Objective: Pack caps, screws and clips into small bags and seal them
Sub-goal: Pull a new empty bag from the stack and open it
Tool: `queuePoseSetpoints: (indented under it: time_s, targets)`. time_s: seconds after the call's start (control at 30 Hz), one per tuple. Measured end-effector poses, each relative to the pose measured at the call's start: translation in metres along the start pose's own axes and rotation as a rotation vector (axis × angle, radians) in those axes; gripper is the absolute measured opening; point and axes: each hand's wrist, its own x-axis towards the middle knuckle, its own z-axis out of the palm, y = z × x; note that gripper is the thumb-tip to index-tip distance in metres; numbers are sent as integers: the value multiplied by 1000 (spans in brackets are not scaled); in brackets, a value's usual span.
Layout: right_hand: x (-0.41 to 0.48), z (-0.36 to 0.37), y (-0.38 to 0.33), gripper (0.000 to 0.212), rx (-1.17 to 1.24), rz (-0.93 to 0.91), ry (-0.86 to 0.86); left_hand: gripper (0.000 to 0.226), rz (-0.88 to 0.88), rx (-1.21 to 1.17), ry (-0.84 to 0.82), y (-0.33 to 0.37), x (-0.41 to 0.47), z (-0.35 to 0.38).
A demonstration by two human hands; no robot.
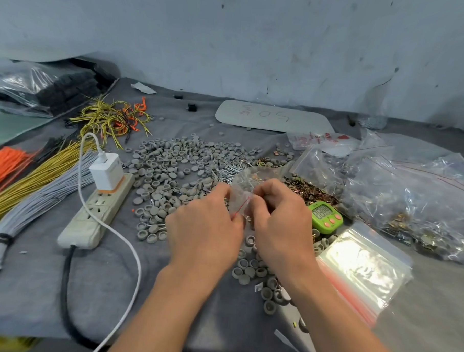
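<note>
I pinch the small bag (245,188) at its red zip strip with both hands, left hand (206,229) and right hand (279,220), above the caps (178,160), apparently to press it sealed.

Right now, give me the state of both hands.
Left hand: closed, pinching the bag.
Right hand: closed, pinching the same bag.

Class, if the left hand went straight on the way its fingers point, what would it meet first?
The small bag that the left hand pinches; beyond it, probably the screws, though depth is unclear.
</note>
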Motion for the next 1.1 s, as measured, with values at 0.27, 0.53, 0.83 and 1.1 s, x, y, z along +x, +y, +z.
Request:
queuePoseSetpoints:
  time_s: [0.27, 0.53, 0.83, 1.1]
  targets:
    - [-3, -6, -3, 27, -238, -94, 62, 24, -206, -343, 20, -16, 10, -7]
    - [-7, 8, 1, 28, -117, -174, -258, 30, 5, -417, -5, -10, 1, -7]
    - [13, 10, 6, 24, 1118, 708, -276, 39, 189, -329, 0, -3, -5, -12]
    - [10, 9, -3, 18, 1445, 859, -236, 60, 260, -237, 100, 20, -13, -7]
